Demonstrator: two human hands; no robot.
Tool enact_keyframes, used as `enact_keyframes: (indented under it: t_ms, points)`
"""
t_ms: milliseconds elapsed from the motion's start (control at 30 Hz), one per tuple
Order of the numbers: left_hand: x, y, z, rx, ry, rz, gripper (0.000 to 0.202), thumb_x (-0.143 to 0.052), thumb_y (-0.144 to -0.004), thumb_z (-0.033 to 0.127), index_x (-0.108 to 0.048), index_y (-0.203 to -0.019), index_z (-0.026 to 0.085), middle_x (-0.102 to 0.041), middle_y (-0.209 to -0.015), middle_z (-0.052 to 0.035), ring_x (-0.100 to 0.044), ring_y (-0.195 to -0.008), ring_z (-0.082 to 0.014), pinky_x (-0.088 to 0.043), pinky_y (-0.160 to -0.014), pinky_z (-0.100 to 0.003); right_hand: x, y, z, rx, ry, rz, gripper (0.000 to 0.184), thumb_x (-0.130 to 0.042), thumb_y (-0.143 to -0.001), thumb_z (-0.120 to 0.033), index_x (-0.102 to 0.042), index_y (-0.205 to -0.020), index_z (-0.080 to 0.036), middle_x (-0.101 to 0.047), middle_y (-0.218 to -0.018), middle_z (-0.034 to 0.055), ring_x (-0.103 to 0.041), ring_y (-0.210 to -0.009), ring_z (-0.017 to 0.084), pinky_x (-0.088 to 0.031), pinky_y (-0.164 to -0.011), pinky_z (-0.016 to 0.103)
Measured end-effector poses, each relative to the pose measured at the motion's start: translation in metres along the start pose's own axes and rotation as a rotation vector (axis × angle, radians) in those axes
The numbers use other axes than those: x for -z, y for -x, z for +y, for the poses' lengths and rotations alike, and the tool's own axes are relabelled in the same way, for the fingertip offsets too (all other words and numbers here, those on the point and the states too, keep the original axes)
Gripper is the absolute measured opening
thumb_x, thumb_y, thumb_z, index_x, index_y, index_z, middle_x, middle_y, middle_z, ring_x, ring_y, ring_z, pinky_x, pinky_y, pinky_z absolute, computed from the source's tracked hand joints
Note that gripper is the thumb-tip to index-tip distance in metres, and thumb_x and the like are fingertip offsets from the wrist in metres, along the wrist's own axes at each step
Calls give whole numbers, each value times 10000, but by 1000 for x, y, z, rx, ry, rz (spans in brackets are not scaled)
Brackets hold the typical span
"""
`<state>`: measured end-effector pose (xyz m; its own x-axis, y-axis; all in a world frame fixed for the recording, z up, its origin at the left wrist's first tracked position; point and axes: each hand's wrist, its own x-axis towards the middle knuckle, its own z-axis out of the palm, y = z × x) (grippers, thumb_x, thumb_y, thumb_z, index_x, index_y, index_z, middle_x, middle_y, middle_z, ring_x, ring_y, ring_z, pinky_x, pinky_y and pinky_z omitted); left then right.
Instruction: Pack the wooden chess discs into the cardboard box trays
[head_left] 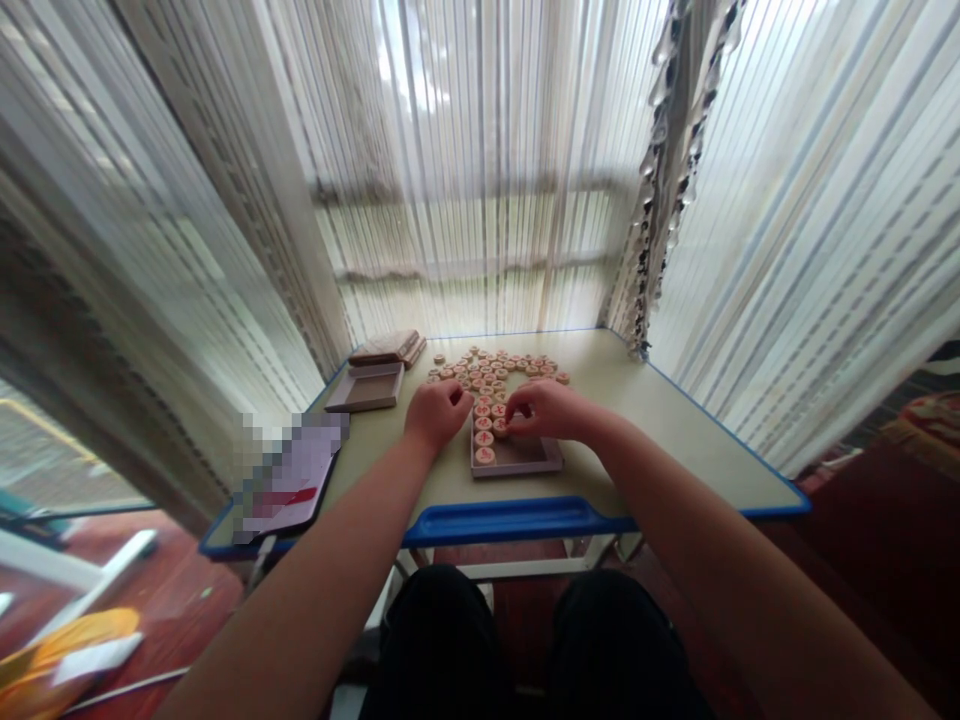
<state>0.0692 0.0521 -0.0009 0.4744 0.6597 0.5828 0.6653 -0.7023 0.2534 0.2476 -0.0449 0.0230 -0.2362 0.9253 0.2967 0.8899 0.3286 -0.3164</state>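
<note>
A shallow grey tray (525, 460) lies near the table's front edge, with a column of round wooden game pieces with red marks (484, 432) along its left side. My right hand (546, 410) rests over the tray's top edge, fingers pinched on a piece (500, 428) beside that column. My left hand (437, 411) sits curled just left of the tray, fingers closed near the pieces; what it holds is hidden. A loose heap of the same pieces (496, 368) lies on the table behind both hands.
A second empty grey tray (367, 388) and a folded wooden board (388, 348) sit at the back left. A blurred flat item (289, 477) lies at the front left corner. The table (675, 420) has a blue rim; sheer curtains surround it.
</note>
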Motion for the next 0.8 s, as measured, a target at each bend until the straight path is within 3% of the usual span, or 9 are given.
enact_keyframes:
  t_ms: [633,733,800]
  points:
    - [-2,0,-3,-3,5,39,264,-442,-744,305,-575,-559,172,-591,-561,-23,-503,-547,-132,-324,-547,-253,-1,0,8,-51,-64,13,230,-626,-672,-396,-675,-753,-187,-548,-584,-18,-447,-537,86,-293,-519,219]
    - [-4,-2,-5,38,57,98,236,-441,-753,296,-603,-641,167,-616,-628,-35,-533,-585,-142,-375,-580,-254,-1,-2,13,-90,-29,101,196,-586,-710,-360,-672,-775,-197,-543,-591,-18,-457,-554,94,-318,-550,225]
    - [-5,-3,-8,77,152,162,223,-431,-758,251,-620,-823,152,-646,-756,-47,-557,-626,-138,-417,-624,-251,-4,-4,21,-135,26,217,160,-557,-723,-303,-665,-784,-202,-539,-609,-10,-474,-599,112,-343,-587,233]
